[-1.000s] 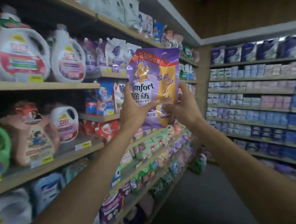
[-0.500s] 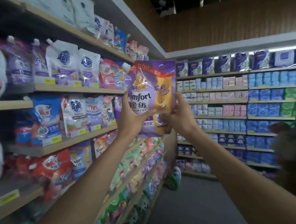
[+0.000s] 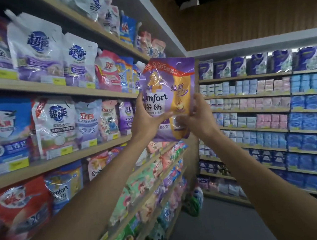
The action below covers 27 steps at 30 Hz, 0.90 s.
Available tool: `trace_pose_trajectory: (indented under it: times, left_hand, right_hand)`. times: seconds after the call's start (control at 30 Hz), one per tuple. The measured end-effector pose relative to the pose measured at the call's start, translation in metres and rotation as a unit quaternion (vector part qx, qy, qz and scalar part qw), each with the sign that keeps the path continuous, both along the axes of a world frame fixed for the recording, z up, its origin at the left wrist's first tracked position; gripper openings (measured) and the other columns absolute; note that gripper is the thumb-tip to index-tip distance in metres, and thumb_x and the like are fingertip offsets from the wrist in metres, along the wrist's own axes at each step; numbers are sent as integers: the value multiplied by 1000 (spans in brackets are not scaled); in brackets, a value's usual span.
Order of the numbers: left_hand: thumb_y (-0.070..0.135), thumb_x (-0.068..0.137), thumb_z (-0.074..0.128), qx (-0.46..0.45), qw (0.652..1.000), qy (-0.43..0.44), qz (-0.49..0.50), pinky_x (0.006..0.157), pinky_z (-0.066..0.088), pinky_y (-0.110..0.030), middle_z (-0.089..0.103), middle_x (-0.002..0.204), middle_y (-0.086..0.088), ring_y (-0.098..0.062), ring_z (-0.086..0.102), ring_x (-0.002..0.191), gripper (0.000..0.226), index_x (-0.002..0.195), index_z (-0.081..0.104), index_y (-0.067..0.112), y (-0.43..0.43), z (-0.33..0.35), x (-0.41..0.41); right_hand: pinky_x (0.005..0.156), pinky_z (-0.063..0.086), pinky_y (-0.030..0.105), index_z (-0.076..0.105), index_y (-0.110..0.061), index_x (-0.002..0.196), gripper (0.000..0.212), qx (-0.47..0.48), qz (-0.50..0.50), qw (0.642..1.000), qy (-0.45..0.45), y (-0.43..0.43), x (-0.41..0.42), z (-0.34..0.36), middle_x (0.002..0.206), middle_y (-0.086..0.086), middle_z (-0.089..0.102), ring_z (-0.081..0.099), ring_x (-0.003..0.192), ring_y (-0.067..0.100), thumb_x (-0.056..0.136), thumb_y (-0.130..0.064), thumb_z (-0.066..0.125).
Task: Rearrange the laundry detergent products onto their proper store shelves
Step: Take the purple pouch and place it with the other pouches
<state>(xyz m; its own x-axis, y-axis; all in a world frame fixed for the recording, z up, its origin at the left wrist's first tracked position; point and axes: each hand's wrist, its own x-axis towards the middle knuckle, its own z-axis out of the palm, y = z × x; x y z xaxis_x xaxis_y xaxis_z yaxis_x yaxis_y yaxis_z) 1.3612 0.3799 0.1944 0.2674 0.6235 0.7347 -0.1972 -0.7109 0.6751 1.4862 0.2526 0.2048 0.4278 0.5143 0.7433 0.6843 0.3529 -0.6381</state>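
Note:
A purple and gold Comfort refill pouch [image 3: 167,86] with a white spout at its top left is held upright at head height, beside the left shelving. My left hand [image 3: 146,120] grips its lower left edge, thumb across the front. My right hand [image 3: 198,117] pinches its lower right edge, thumb on the front. The pouch floats in the air and touches no shelf. Behind it, the upper shelf [image 3: 63,88] carries white, purple and pink detergent pouches [image 3: 79,59].
The left wooden shelving holds several rows of detergent bags, among them a blue bag [image 3: 6,133] and a red bag [image 3: 20,206]. The far wall shelving [image 3: 264,111] is packed with blue, pink and white packs. The grey aisle floor [image 3: 216,224] runs between.
The view has moved along the aisle: the large jugs at left are gone and pouches now fill the shelves. The pouch stays held in both hands at the same height.

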Motion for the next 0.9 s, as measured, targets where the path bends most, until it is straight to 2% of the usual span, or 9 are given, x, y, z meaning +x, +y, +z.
trace_pose_trajectory:
  times: [0.13,0.27,0.37,0.5,0.6,0.7,0.77,0.83,0.9]
  left_hand:
    - [52,63,90,11,999,-8,31,92,44,-27,43,117,36,-1,51,109,120,158,19,31,47,0,41]
    - [51,64,91,9,995,-7,103,82,43,-18,50,126,16,-8,54,113,119,157,20,31,89,11,67]
    - [56,63,90,7,985,7,170,95,46,-29,51,136,10,-16,54,126,121,158,19,31,117,22,74]
    - [81,44,75,14,960,37,277,106,49,-42,55,142,12,-18,57,129,136,157,16,33,142,33,55]
    - [82,43,72,16,937,50,344,105,51,-44,54,149,5,-21,59,130,137,157,14,35,157,40,21]
    - [69,57,82,20,907,66,416,101,52,-47,58,145,5,-23,61,126,125,157,15,33,168,46,-24]
    - [62,63,85,36,881,73,465,97,54,-46,62,138,3,-25,63,122,119,156,18,30,173,54,-60]
    - [63,65,83,57,844,101,524,99,52,-46,61,142,2,-27,62,125,120,157,15,28,174,65,-97]
    - [65,65,82,73,809,114,572,99,52,-48,62,141,-1,-29,62,125,119,158,16,28,173,76,-134]
  right_hand:
    - [72,64,55,52,-32,106,52,18,47,999,-4,57,51,0,96,-5,74,74,81,11,79,3,79]
    - [63,59,37,55,-35,102,54,22,109,994,-9,122,94,10,86,-15,76,73,73,0,76,6,79]
    - [65,58,34,56,-29,110,54,28,163,986,-3,173,111,20,89,-12,77,73,74,1,77,7,80]
    - [67,57,39,53,-17,117,54,20,255,967,5,240,103,28,105,8,75,74,81,25,78,8,80]
    - [64,59,28,53,-21,118,54,14,317,948,12,282,73,32,104,-3,76,75,80,6,81,6,81]
    - [57,55,14,53,-20,117,52,12,381,924,13,313,28,37,100,-8,74,71,74,-6,82,7,80]
    - [54,55,16,54,-22,113,51,22,412,911,7,331,-8,42,99,-6,74,71,71,-7,82,8,80]
    - [61,60,31,55,-19,111,49,25,448,894,15,347,-49,48,104,5,77,73,74,4,81,9,80]
    - [75,62,44,53,-7,120,50,29,485,873,26,355,-92,55,110,15,76,73,82,19,81,11,79]
